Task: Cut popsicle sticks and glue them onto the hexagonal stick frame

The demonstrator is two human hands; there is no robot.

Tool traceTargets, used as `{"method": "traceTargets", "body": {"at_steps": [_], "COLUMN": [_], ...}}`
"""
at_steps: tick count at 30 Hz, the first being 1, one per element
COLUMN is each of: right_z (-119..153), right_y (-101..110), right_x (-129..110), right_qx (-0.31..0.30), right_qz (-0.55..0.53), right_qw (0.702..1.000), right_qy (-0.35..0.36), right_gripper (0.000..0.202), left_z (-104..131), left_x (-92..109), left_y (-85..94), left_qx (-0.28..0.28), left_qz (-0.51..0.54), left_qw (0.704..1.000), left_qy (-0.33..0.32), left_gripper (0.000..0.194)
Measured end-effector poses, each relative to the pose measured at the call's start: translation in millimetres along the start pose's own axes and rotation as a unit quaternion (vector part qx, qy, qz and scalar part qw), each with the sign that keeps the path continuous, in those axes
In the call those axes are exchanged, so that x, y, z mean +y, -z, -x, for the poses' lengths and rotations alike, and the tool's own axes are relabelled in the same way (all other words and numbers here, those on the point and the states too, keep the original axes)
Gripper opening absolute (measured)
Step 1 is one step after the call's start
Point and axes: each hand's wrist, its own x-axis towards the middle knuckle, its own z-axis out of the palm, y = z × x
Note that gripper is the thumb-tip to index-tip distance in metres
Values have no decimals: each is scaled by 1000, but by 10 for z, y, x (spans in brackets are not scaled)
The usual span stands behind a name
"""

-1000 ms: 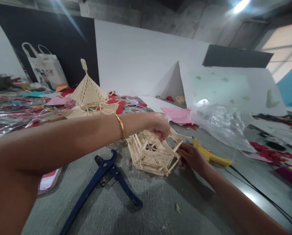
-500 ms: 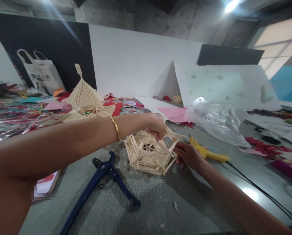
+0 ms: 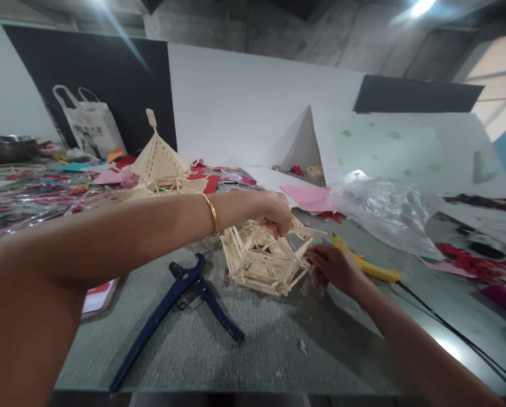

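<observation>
A many-sided frame of pale wooden sticks (image 3: 264, 263) rests on the grey table (image 3: 274, 362). My left hand (image 3: 277, 215), a gold bracelet on its wrist, reaches across to the frame's far top edge, its fingers curled on a stick there. My right hand (image 3: 330, 268) is at the frame's right side, fingers bent close to its corner; whether they pinch anything is too small to tell. Blue cutters (image 3: 185, 288) lie open-handled at the frame's left. Beyond my right hand is a yellow glue gun (image 3: 369, 268) with a black cord.
A stick-built pointed roof (image 3: 162, 155) stands behind my left forearm. Clear plastic (image 3: 388, 209) and pink paper (image 3: 306, 198) lie behind the glue gun. Wrapped bundles (image 3: 28, 209) and a metal bowl (image 3: 7, 150) fill the left; a phone-like object (image 3: 98, 298) is under my left arm.
The view has shifted, so the scene sits farther right. My right hand has drawn slightly away from the frame's corner. My left hand stays at the far top edge.
</observation>
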Motion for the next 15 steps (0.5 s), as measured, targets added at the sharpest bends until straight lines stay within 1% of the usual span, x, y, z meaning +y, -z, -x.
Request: {"method": "traceTargets", "body": {"at_steps": [3, 6, 13, 15], "right_z": [39, 72, 120, 131], "right_y": [110, 188, 203, 239], "right_x": [-52, -84, -110, -121], "right_qx": [18, 59, 126, 145], "right_qz": [27, 44, 91, 99], "right_qw": [999, 997, 988, 984], "right_qy": [-10, -7, 0, 16], "right_gripper": [27, 29, 30, 30], "left_z": [-6, 8, -14, -17], "left_x": [-14, -14, -18, -22], "left_y": [-14, -27, -28, -27], "left_qx": [13, 17, 3, 6], "left_qz": [22, 33, 28, 32], "left_qw": [1000, 999, 1000, 999], "left_qy": [-8, -17, 3, -2], "left_gripper": [8, 9, 10, 10]}}
